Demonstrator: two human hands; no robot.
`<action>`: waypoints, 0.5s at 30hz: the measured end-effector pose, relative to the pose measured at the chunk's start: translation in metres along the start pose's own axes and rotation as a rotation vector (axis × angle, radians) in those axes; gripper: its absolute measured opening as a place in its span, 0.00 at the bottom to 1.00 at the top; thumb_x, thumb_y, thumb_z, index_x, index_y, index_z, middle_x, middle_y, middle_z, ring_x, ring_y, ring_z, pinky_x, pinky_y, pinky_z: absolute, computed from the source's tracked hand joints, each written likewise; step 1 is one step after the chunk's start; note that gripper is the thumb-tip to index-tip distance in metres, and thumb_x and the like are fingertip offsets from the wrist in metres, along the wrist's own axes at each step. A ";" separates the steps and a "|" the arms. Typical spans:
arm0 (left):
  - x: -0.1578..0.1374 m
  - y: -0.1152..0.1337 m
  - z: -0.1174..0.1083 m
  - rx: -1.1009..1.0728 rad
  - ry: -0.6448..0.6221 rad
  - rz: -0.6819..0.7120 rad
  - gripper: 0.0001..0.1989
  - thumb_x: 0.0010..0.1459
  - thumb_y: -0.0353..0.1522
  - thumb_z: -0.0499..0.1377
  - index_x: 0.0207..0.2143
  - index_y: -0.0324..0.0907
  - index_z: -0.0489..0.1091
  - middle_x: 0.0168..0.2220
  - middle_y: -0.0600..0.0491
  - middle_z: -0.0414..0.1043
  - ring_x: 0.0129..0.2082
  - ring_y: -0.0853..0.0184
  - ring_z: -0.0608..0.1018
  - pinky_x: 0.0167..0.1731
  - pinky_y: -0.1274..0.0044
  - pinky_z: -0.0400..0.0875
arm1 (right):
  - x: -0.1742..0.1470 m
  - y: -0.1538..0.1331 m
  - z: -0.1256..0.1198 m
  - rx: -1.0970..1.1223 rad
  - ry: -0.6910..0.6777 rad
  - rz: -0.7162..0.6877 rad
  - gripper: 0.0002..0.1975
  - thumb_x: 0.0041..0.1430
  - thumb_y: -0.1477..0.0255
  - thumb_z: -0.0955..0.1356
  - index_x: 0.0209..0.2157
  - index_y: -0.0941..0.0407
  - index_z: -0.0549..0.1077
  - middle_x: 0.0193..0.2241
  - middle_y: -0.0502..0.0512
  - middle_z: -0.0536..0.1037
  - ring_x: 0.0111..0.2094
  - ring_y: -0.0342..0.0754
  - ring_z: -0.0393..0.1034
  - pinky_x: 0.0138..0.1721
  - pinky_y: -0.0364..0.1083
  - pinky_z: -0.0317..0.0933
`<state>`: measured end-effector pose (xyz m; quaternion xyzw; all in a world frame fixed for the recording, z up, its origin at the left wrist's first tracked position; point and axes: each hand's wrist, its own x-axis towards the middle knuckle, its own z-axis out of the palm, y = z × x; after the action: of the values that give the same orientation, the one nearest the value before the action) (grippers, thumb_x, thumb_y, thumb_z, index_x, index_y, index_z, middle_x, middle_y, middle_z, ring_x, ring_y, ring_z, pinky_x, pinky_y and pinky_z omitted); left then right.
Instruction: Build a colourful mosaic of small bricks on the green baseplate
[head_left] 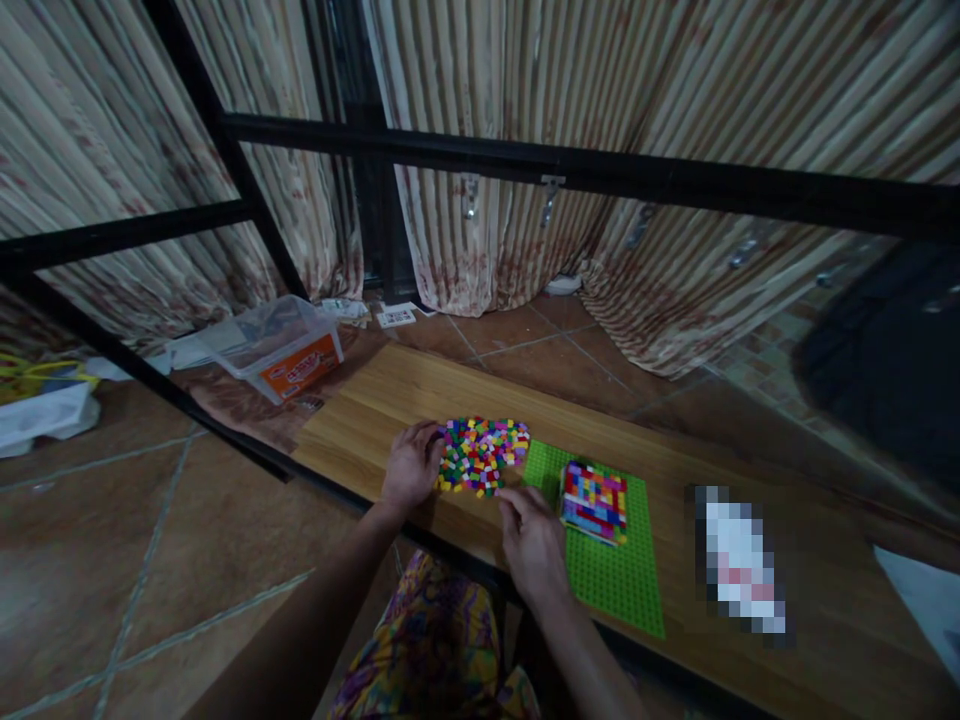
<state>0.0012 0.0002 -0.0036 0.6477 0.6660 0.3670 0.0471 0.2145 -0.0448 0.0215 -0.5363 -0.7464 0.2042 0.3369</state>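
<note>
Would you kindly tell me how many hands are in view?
2: the left hand at the left edge of the brick pile, and the right hand at the pile's near edge, beside the green baseplate.

It is dim, and the table (360,400) gets darker toward the right. The bricks (480,455) look a bit fuzzy. Big blurry squares hide a white thing (739,560). Near the edges, the curtains (82,110) look stretched.

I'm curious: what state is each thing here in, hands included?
Loose bricks: scattered, not built up
Green board: flat on the table
Brick block: assembled, sitting on the green board
Plastic tub: upright, off the table
Curtains: hanging in folds
Left hand: fingers curled, grip unclear
Right hand: fingers bent, grip unclear
</note>
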 end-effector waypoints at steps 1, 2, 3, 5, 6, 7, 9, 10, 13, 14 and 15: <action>0.000 0.000 0.000 0.000 -0.004 -0.003 0.13 0.63 0.36 0.51 0.45 0.41 0.71 0.48 0.47 0.73 0.49 0.60 0.73 0.54 0.65 0.66 | 0.002 0.001 0.002 -0.022 -0.006 -0.006 0.14 0.63 0.75 0.60 0.39 0.54 0.77 0.36 0.55 0.77 0.38 0.48 0.71 0.42 0.46 0.64; 0.000 0.000 0.000 0.000 -0.005 -0.006 0.13 0.63 0.36 0.51 0.45 0.42 0.71 0.48 0.48 0.73 0.49 0.60 0.73 0.54 0.65 0.66 | 0.003 0.002 0.004 -0.044 -0.014 -0.011 0.14 0.63 0.75 0.60 0.38 0.54 0.77 0.36 0.55 0.77 0.38 0.48 0.71 0.42 0.46 0.63; 0.000 0.000 0.000 0.001 -0.005 -0.010 0.13 0.63 0.36 0.51 0.45 0.42 0.71 0.48 0.48 0.73 0.49 0.60 0.73 0.54 0.65 0.66 | 0.005 0.003 0.004 -0.066 -0.027 -0.015 0.14 0.63 0.76 0.60 0.38 0.54 0.77 0.36 0.54 0.77 0.38 0.49 0.71 0.42 0.46 0.63; 0.000 0.000 0.000 0.001 -0.003 -0.015 0.13 0.63 0.35 0.51 0.45 0.42 0.71 0.48 0.48 0.73 0.50 0.60 0.73 0.54 0.65 0.66 | 0.008 0.003 0.005 -0.109 -0.055 -0.017 0.14 0.63 0.76 0.60 0.37 0.55 0.77 0.35 0.55 0.77 0.38 0.49 0.71 0.42 0.46 0.63; 0.000 0.000 0.000 0.001 -0.003 -0.015 0.13 0.63 0.35 0.51 0.45 0.42 0.71 0.48 0.48 0.73 0.50 0.60 0.73 0.54 0.65 0.66 | 0.009 0.003 0.006 -0.128 -0.066 -0.012 0.13 0.63 0.76 0.60 0.37 0.55 0.77 0.36 0.55 0.77 0.38 0.49 0.71 0.42 0.46 0.62; 0.000 0.000 0.000 0.000 -0.003 -0.014 0.13 0.63 0.35 0.51 0.45 0.42 0.71 0.48 0.48 0.73 0.50 0.60 0.73 0.54 0.65 0.66 | 0.010 0.003 0.006 -0.145 -0.076 -0.004 0.13 0.63 0.76 0.61 0.38 0.55 0.77 0.36 0.55 0.77 0.39 0.49 0.71 0.42 0.46 0.62; 0.000 0.000 0.000 -0.005 -0.006 -0.009 0.13 0.63 0.35 0.51 0.45 0.42 0.71 0.48 0.48 0.73 0.50 0.60 0.73 0.54 0.65 0.66 | 0.011 0.002 0.008 -0.170 -0.088 0.020 0.12 0.62 0.76 0.62 0.39 0.55 0.77 0.37 0.55 0.77 0.39 0.49 0.71 0.43 0.46 0.62; 0.000 0.000 0.000 -0.006 -0.006 -0.008 0.13 0.63 0.35 0.51 0.45 0.42 0.71 0.48 0.48 0.73 0.50 0.60 0.73 0.54 0.65 0.66 | 0.012 0.002 0.008 -0.179 -0.091 0.029 0.12 0.62 0.76 0.62 0.40 0.55 0.76 0.38 0.54 0.77 0.40 0.49 0.71 0.43 0.46 0.61; 0.000 0.000 0.001 -0.002 -0.003 -0.015 0.13 0.63 0.35 0.51 0.46 0.42 0.71 0.49 0.48 0.72 0.50 0.60 0.73 0.54 0.65 0.66 | 0.014 0.002 0.010 -0.195 -0.095 0.039 0.11 0.62 0.76 0.63 0.40 0.55 0.76 0.39 0.54 0.77 0.42 0.49 0.70 0.44 0.45 0.61; 0.000 0.000 0.001 0.001 -0.002 -0.017 0.13 0.63 0.35 0.51 0.46 0.42 0.71 0.49 0.47 0.72 0.50 0.60 0.73 0.54 0.65 0.66 | 0.014 0.002 0.011 -0.201 -0.093 0.038 0.10 0.62 0.76 0.63 0.39 0.54 0.76 0.39 0.54 0.77 0.42 0.49 0.70 0.44 0.45 0.61; 0.000 -0.001 0.001 0.004 -0.002 -0.019 0.13 0.63 0.35 0.52 0.46 0.43 0.71 0.49 0.48 0.72 0.50 0.60 0.73 0.54 0.65 0.66 | 0.016 0.003 0.012 -0.206 -0.088 0.036 0.10 0.62 0.76 0.63 0.39 0.54 0.76 0.39 0.54 0.77 0.42 0.49 0.70 0.44 0.45 0.61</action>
<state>0.0013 0.0004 -0.0048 0.6417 0.6729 0.3646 0.0500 0.2046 -0.0288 0.0161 -0.5719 -0.7679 0.1556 0.2432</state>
